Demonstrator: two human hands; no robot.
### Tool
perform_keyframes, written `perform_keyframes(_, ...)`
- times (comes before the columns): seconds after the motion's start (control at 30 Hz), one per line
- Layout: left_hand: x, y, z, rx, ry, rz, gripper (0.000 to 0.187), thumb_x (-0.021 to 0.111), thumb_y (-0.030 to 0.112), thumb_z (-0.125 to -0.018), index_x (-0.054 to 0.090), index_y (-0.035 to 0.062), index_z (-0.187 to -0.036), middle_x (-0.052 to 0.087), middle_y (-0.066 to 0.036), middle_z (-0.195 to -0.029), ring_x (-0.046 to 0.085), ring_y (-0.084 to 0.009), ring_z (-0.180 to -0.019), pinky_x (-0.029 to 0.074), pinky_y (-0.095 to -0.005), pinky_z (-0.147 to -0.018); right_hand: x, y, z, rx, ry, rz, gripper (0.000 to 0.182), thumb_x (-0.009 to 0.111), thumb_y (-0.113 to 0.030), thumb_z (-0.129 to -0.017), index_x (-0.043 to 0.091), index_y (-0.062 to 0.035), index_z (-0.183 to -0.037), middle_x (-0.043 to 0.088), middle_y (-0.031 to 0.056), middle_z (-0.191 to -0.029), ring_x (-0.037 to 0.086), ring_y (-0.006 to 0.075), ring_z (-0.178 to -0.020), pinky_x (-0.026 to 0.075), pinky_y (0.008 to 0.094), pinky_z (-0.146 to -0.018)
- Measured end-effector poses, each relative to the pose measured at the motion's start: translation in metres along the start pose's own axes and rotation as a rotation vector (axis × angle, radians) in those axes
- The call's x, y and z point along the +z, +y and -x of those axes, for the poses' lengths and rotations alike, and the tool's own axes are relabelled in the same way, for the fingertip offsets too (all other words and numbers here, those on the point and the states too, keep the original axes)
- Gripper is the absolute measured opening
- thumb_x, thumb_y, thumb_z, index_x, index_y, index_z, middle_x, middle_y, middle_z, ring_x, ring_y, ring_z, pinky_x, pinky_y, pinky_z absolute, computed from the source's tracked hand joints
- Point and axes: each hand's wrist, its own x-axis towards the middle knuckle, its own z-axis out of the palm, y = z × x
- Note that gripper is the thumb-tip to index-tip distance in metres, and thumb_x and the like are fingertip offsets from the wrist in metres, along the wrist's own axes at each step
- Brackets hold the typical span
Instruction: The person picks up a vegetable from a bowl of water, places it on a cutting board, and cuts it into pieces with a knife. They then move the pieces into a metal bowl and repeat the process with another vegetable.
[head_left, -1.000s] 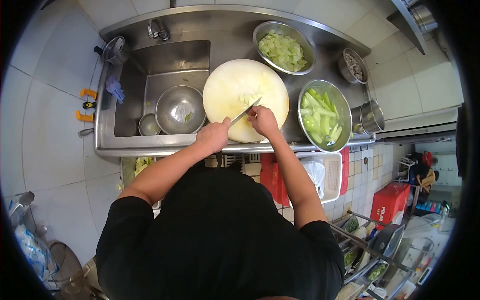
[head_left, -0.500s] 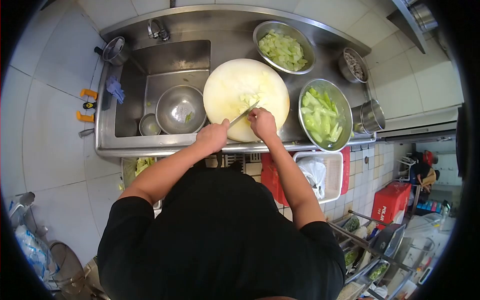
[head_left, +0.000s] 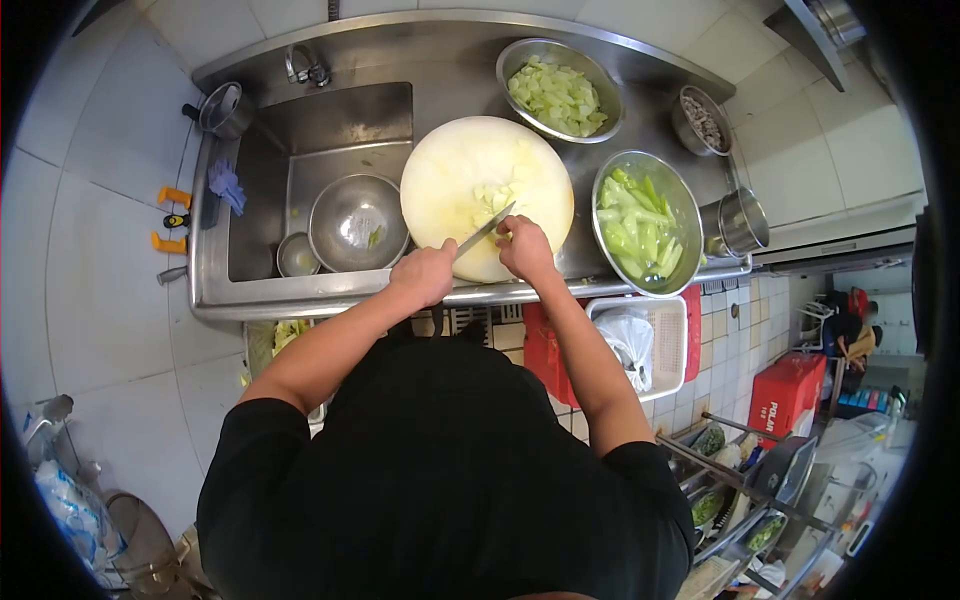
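My left hand (head_left: 423, 276) is wrapped round the handle of a knife (head_left: 484, 229), whose blade points up and right over the round white cutting board (head_left: 450, 165). Close to the blade's far end, my right hand (head_left: 524, 248) is closed with its fingertips pressed together at the board's lower right. What those fingertips hold is too small to tell. Pale chopped pieces (head_left: 495, 196) lie just above the blade. To the right, a metal bowl (head_left: 693, 200) holds long peeled green pieces (head_left: 635, 222). Behind the board, another bowl (head_left: 618, 98) contains sliced green pieces (head_left: 560, 95).
Left of the board is a sink (head_left: 345, 110) with an empty metal bowl (head_left: 350, 215) and a small cup (head_left: 297, 256). A bowl of greyish food (head_left: 700, 124) stands at the back right. Below the counter is a white basket (head_left: 668, 345); a person (head_left: 850, 335) is far right.
The view has shifted slightly. The knife remains in my left hand, and the pale pieces beside the blade are a little more spread out.
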Motion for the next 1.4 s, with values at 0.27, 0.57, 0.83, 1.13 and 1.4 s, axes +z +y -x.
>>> perform_keyframes(0.27, -0.003, 0.003, -0.001, 0.001, -0.014, -0.017, 0.027, 0.052, 0.006, -0.091, 0.052, 0.0023, -0.119, 0.072, -0.024, -0.1, 0.071, -0.042, -0.1, 0.056, -0.053, -0.083, 0.005, 0.006, -0.003, -0.017, 0.045, -0.037, 0.016, 0.072, -0.004, -0.078, 0.07, -0.0016, -0.093, 0.07, 0.0208, -0.094, 0.068, 0.041, -0.088, 0.055, 0.0484, -0.082)
perform_keyframes(0.57, -0.001, 0.007, 0.009, 0.001, -0.013, -0.009, 0.03, 0.055, 0.005, -0.088, 0.051, 0.0028, -0.118, 0.071, -0.026, -0.101, 0.07, -0.0457, -0.099, 0.054, -0.0562, -0.085, 0.006, 0.008, 0.004, 0.036, 0.053, -0.089, 0.011, 0.072, -0.007, -0.08, 0.07, -0.0009, -0.09, 0.07, 0.0209, -0.093, 0.068, 0.0402, -0.087, 0.055, 0.0476, -0.082)
perform_keyframes(0.83, 0.009, 0.001, 0.005, 0.008, -0.017, -0.01, 0.027, 0.057, 0.008, -0.091, 0.052, 0.0033, -0.117, 0.071, -0.027, -0.101, 0.069, -0.0453, -0.1, 0.054, -0.0562, -0.085, 0.01, 0.014, 0.002, -0.01, 0.088, -0.116, 0.009, 0.073, -0.007, -0.082, 0.071, -0.0019, -0.088, 0.07, 0.021, -0.091, 0.068, 0.0404, -0.086, 0.055, 0.048, -0.081)
perform_keyframes(1.13, 0.008, -0.001, 0.003, 0.039, -0.021, -0.048, 0.028, 0.054, 0.006, -0.09, 0.052, 0.0023, -0.117, 0.072, -0.025, -0.095, 0.071, -0.0425, -0.095, 0.055, -0.0543, -0.081, 0.015, 0.018, 0.01, -0.016, 0.102, -0.023, 0.004, 0.07, -0.007, -0.084, 0.071, -0.0051, -0.087, 0.068, 0.0181, -0.086, 0.068, 0.0389, -0.082, 0.056, 0.0479, -0.078)
perform_keyframes(1.4, 0.001, -0.001, 0.007, 0.032, -0.022, -0.035, 0.028, 0.055, 0.005, -0.089, 0.052, 0.0031, -0.117, 0.071, -0.027, -0.097, 0.07, -0.0456, -0.096, 0.055, -0.0567, -0.081, 0.021, 0.015, 0.015, 0.02, 0.098, 0.059, 0.006, 0.067, -0.009, -0.086, 0.071, -0.0058, -0.089, 0.068, 0.0178, -0.089, 0.068, 0.0384, -0.084, 0.056, 0.0482, -0.077)
